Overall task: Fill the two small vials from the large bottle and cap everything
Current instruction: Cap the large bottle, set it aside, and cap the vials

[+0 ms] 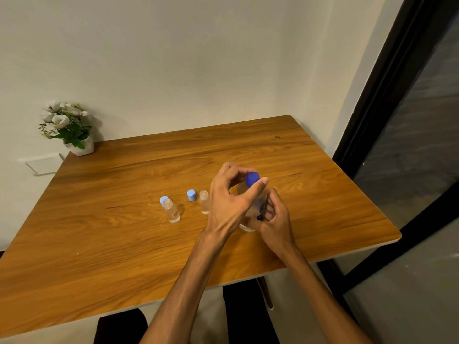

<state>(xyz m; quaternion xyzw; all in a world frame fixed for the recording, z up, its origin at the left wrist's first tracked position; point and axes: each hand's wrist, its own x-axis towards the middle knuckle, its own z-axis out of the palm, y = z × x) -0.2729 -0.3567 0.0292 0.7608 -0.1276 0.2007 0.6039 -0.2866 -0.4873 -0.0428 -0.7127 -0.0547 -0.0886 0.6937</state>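
The large clear bottle (258, 207) stands on the wooden table (124, 244), mostly hidden by my hands. My right hand (273, 217) wraps its lower body. My left hand (231, 194) pinches its dark blue cap (252, 178) at the top. Two small uncapped vials stand to the left: one with a red label (172, 211), and one (204, 201) beside my left hand. A light blue cap (191, 195) lies between them, and another light blue cap (163, 200) sits behind the left vial.
A small pot of white flowers (72, 127) stands at the table's far left corner against the wall. A dark door frame (387, 95) runs along the right. The table's front edge is close to my legs.
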